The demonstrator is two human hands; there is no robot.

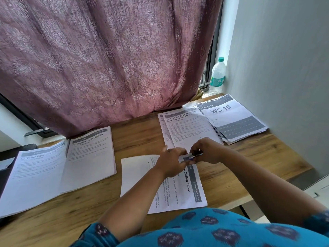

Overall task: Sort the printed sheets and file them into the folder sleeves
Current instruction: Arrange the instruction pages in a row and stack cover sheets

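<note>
While our right hand (204, 152) pinches a small dark object (195, 155), maybe a stapler or clip, we cannot tell which, our left hand (171, 161) curls around the top edge of the "Coffee Table" sheet (179, 186) and holds it there. This thin white sheet lies flat and sideways on the wooden table (138, 132), just in front of us. We judge the sorting partly done: four flat piles are around, the "Place Eggs" pile (35, 177), the "Bedside Table Cleaning" pile (90, 157), the "Charging Small Items" pile (187, 129) and the thicker "WS 16" stack (233, 118). No folder sleeve is clearly visible, so filing seems still left.
</note>
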